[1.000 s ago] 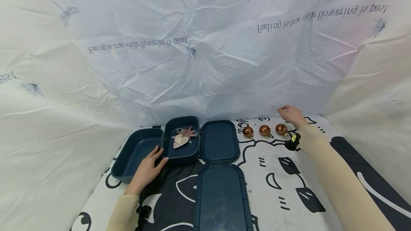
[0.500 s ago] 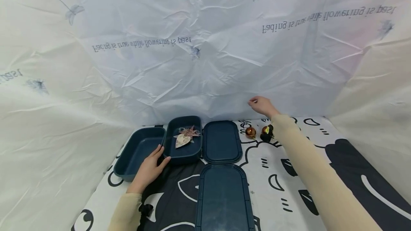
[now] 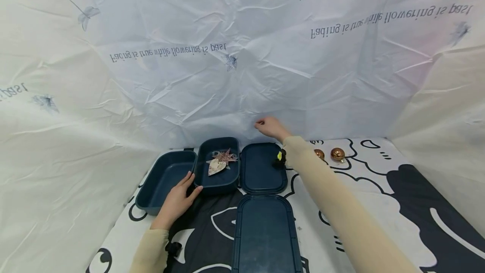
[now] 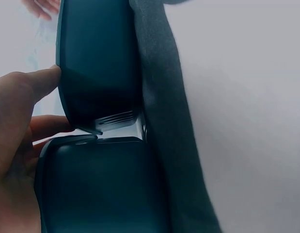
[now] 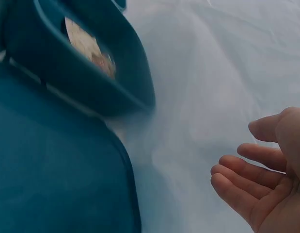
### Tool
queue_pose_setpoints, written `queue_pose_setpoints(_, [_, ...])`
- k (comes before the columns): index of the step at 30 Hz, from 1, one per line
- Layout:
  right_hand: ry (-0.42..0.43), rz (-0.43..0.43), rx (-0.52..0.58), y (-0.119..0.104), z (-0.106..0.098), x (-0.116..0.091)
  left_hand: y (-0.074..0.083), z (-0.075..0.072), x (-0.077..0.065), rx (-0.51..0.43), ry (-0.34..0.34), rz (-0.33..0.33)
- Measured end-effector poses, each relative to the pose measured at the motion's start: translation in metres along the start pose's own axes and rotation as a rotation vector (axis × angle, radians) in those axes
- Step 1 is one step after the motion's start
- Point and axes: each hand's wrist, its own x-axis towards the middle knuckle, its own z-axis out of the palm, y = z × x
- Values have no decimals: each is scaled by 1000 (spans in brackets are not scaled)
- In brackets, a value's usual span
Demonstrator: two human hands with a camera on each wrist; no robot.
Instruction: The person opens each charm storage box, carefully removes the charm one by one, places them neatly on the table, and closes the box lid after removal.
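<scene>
In the head view my left hand (image 3: 178, 200) rests at the near left corner of a dark blue box (image 3: 231, 184) holding a star and a heart-shaped ornament (image 3: 217, 166). Its thumb (image 4: 47, 80) touches that box's rim, and the other fingers reach into the gap beside a second blue box (image 3: 166, 182). My right hand (image 3: 272, 127) is raised beyond the far end of a blue lid (image 3: 264, 172), its fingers loosely bent with nothing between them. Two copper-coloured bauble ornaments, the right one (image 3: 337, 154) and one partly hidden (image 3: 319, 153), lie right of the right sleeve.
A second blue lid (image 3: 267, 235) lies in front of the first. The cloth (image 3: 363, 188) beneath is black and white with cartoon drawings. A wrinkled white sheet (image 3: 242, 75) with printed words rises behind.
My right hand has moved left, from above the baubles to behind the lid. The leftmost bauble is now out of sight, behind the right sleeve. My left hand has stayed at the box.
</scene>
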Motion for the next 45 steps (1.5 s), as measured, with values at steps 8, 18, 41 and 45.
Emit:
queue_pose_setpoints(8, [-55,-34,44,-26,41,11,0,1,2,-1,3,8])
queue_pose_setpoints(18, [-120,-34,71,-37,92,17,-1,1,2,5,12,4])
queue_pose_setpoints(41, [-319,41,-1,-40,166,37,-3,3,2,-7,32,10])
queue_pose_setpoints(45, [-297,88,-58,-46,171,34,-3,3,2,-4,36,10])
